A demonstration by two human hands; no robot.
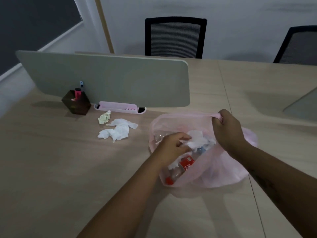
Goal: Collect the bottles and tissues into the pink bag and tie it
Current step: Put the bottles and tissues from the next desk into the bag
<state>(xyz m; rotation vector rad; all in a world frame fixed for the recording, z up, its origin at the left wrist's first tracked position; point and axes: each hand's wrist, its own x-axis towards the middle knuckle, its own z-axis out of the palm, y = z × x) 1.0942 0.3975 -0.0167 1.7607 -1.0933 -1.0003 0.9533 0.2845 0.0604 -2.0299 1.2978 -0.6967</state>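
Observation:
The pink bag [221, 169] lies on the wooden desk with its mouth held wide. My right hand [226, 127] grips the bag's rim at the far right and pulls it up. My left hand [171, 145] is inside the mouth, fingers closed on a white tissue [195, 140]. A clear bottle with a red label and red cap [181, 167] lies in the bag, and another clear bottle [159, 136] shows behind my left hand. On the desk to the left lie crumpled white tissues [118, 130] and a yellowish crumpled tissue [104, 117].
A grey desk divider [106, 79] stands behind the tissues, with a pink organiser tray [120, 108] at its foot and a dark pen holder [76, 102] to the left. Two black mesh chairs [175, 36] stand beyond the desk. A second divider [303, 105] is at far right.

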